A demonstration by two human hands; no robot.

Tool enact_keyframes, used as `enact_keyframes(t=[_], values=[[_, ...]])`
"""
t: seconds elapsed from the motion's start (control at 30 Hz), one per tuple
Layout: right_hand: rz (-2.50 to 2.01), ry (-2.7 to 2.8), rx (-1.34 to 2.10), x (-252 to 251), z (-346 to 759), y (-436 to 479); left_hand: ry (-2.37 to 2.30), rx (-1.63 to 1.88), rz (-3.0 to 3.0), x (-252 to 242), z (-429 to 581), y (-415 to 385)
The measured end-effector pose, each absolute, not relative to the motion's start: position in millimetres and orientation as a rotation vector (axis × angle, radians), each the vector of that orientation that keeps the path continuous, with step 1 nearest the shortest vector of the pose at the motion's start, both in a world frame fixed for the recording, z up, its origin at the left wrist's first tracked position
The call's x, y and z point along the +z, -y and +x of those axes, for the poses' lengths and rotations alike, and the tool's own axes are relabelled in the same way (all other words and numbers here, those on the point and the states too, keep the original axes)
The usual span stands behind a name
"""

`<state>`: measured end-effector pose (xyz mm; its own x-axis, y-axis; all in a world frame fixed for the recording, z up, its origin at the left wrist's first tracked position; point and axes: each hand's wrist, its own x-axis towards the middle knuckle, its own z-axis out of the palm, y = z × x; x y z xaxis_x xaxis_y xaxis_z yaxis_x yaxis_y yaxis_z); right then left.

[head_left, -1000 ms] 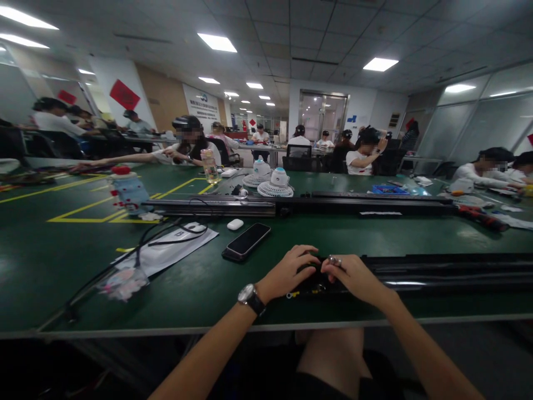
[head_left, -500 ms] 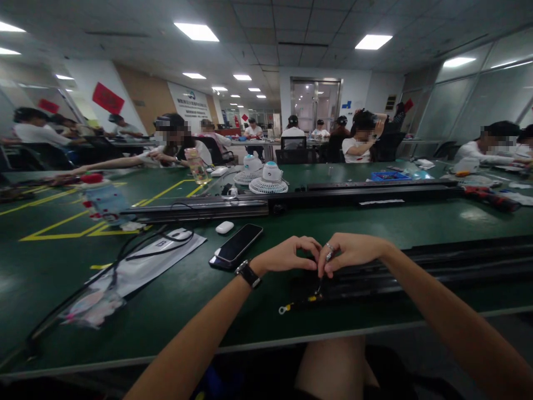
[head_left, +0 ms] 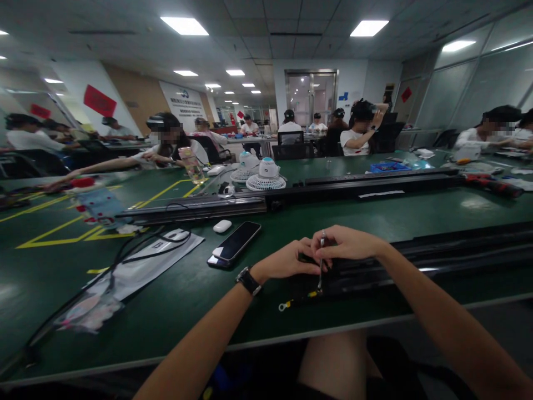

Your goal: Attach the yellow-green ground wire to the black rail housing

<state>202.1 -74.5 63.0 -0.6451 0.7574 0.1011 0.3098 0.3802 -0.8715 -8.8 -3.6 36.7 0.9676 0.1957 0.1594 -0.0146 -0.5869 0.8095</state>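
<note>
My right hand (head_left: 345,243) pinches a thin silver rod-shaped tool (head_left: 320,275), held nearly upright. The tool's lower end meets the yellow-marked end of a short dark cable (head_left: 300,299) at the near end of a long black metal rail (head_left: 375,272). A ring terminal (head_left: 283,306) at the cable's other end points left over the green table. Close beside the right hand, my left hand (head_left: 291,258) has its fingers curled inward around the upper part of the tool. What the left fingertips grip is hidden.
Two phones (head_left: 237,242) and a white earbud case (head_left: 222,226) lie left of my hands. Farther left are a white bag (head_left: 145,261) and black cables. Another long rail (head_left: 366,186), white fans (head_left: 265,175) and a red-black power tool (head_left: 491,184) lie beyond. Co-workers sit around.
My right hand has risen slightly and turned, so more of the silver tool shows below its fingers. My left hand has shifted a little lower beside it. The view has moved slightly.
</note>
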Motion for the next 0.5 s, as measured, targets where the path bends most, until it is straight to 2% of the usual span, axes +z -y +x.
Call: enact_keyframes(t=[0.1, 0.2, 0.37, 0.43, 0.5], values=[[-0.963, 2.079, 1.073, 65.8, 201.2, 81.9, -0.192, 0.331, 2.22, 32.4, -10.1, 4.5], [-1.092, 1.89, 0.654, 63.3, 200.7, 102.0, -0.215, 0.403, 2.243, 30.2, -10.4, 6.6], [-0.97, 1.111, 0.254, 14.9, 163.1, 173.1, -0.331, 0.608, 2.279, 29.1, -12.7, 10.2], [-0.925, 0.99, 0.246, -13.2, 129.8, 204.8, -0.389, 0.703, 2.275, 27.5, -15.2, 11.6], [-0.927, 1.225, 0.439, -34.6, 92.1, 230.1, -0.412, 0.729, 2.252, 25.8, -17.6, 13.3]])
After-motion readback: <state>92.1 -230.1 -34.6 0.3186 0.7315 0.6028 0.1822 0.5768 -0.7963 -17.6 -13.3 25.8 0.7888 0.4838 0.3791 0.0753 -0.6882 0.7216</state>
